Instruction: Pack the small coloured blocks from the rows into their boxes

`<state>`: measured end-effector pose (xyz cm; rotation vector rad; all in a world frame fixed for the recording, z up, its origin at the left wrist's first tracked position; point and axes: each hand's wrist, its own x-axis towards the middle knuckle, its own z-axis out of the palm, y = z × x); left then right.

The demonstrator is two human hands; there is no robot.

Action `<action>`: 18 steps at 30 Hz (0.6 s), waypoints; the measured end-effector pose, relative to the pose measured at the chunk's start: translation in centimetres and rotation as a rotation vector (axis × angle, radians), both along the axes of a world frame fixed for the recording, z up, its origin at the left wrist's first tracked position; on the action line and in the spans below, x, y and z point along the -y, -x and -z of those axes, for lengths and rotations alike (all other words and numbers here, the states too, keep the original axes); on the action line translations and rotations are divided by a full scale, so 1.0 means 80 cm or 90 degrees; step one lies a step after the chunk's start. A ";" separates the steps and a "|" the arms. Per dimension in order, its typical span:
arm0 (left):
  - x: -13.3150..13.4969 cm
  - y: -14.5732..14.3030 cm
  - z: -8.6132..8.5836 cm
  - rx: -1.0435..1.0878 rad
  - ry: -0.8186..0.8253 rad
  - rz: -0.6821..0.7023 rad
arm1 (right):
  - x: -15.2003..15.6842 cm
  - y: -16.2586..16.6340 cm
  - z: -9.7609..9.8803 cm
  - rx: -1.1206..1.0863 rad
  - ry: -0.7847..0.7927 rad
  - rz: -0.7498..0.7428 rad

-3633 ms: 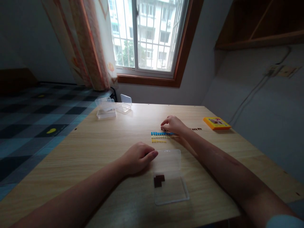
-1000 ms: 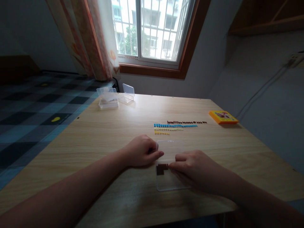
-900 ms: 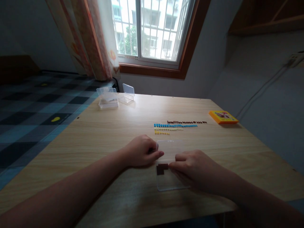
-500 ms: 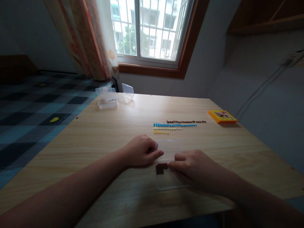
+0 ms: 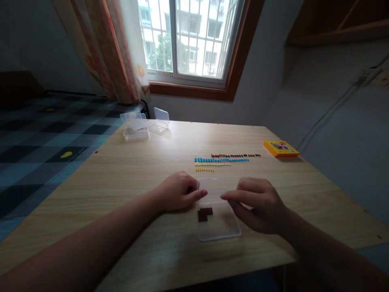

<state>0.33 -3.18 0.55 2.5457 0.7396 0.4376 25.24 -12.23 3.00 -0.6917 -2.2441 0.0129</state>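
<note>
A clear square plate (image 5: 223,229) lies on the wooden table (image 5: 127,174) in front of me, with a small dark brown patch of pieces (image 5: 204,213) near its left side. My left hand (image 5: 179,190) rests curled against the plate's left edge, thumb on its rim. My right hand (image 5: 258,200) hovers just above the plate's right half, thumb and forefinger pinched and pointing left; I cannot see anything between them. Beyond the plate lie rows of tiny pieces: brown (image 5: 235,155), blue (image 5: 221,159) and yellow (image 5: 204,170).
An orange flat box (image 5: 281,148) lies at the far right of the table. Clear plastic boxes (image 5: 134,126) with an open lid (image 5: 160,121) stand at the far left corner. A bed with a plaid cover (image 5: 45,150) is to the left, below a window.
My right hand came back from the rows to the brown patch, touched it, and has now lifted up and to the right. The left hand has stayed at the plate's edge.
</note>
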 end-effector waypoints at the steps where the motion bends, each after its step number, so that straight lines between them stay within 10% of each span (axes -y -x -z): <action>1: -0.001 0.000 0.001 0.003 0.003 -0.001 | -0.003 -0.002 0.000 -0.044 -0.015 0.011; 11: -0.009 0.005 0.009 0.056 0.039 0.003 | -0.059 -0.033 -0.008 -0.207 -0.136 0.243; 18: -0.010 0.006 0.010 0.061 0.037 -0.006 | -0.128 -0.022 -0.061 0.035 0.056 0.333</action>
